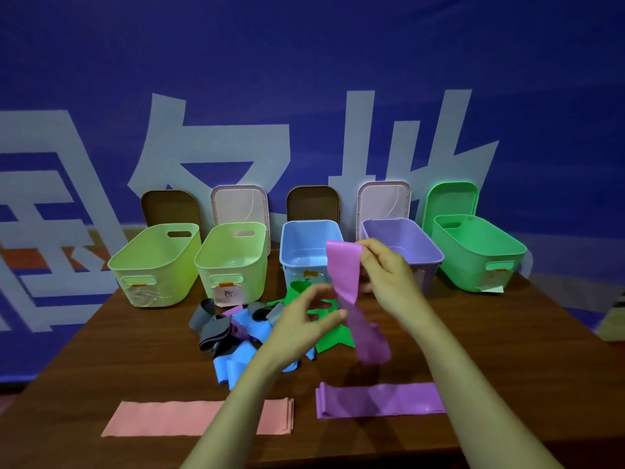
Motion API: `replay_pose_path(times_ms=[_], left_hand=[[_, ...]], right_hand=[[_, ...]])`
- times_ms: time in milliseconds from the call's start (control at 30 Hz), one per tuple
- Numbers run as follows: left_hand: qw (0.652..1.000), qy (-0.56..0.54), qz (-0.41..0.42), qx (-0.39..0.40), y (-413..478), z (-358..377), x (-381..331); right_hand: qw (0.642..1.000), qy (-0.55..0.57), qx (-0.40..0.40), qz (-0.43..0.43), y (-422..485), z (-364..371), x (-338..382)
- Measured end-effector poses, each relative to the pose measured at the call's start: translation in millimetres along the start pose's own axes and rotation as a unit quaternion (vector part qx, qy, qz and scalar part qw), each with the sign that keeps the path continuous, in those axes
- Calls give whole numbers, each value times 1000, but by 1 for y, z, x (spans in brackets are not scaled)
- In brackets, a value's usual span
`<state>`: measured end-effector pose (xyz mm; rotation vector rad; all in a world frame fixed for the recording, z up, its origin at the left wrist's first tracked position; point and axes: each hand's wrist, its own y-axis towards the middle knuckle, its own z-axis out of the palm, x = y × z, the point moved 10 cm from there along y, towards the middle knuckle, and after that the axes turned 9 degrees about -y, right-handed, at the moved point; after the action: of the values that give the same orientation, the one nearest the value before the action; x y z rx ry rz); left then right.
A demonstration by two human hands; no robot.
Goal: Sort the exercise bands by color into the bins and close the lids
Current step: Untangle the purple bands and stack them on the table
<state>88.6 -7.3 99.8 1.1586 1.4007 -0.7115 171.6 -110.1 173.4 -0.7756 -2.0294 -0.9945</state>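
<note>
Folded flat at six o'clock lie a salmon-pink rubber band (pixel 152 418) and a flat purple band (pixel 389 399), likely staged by colour. Right hand (pixel 389 275) pinches a hanging purple rubber strip (pixel 343 275) by its top. Left hand (pixel 304 319), fingers apart, hovers beside it, probably to fold it. Lilac plastic bin (pixel 434 253) stands at one o'clock.

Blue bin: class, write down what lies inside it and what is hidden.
The blue bin shows bare inner walls and floor, no band visible. The purple band pinched by the right hand covers its near right corner.

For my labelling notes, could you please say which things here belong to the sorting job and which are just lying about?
Job: purple band in right hand, tangled band pile, folded pink band, folded purple band, five bins, open lids.
Just there: blue banner, table.
</note>
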Motion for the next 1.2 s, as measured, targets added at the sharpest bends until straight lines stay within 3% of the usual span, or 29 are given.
replay_pose_path(times_ms=[167,300,433,600,767,833,1000,1200], left_hand=[[996,-25,49,-75,8,-5,-17],[985,-95,68,-129,7,-20,-20],[972,-161,102,-134,0,-26,-46],[972,-142,141,-124,-2,-23,-76],[970,-126,160,-131,-2,-22,-84],[968,-115,174,-136,-3,-23,-88],[963,-74,210,-150,-10,-25,-101],[927,28,277,-250,-22,-34,-110]], right_hand=[[998,-34,-42,-10,1,-16,5],[984,-153,-85,-19,-2,-38,0],[973,-222,-56,26,-5,-40,-24],[985,-167,12,31,-14,-20,-24],[997,-46,-47,-30,-22,-29,12],[998,-16,-34,-40,-23,-30,23],[992,-67,-22,-102,-25,-32,51],[988,-69,-30,-136,-20,-27,71]])
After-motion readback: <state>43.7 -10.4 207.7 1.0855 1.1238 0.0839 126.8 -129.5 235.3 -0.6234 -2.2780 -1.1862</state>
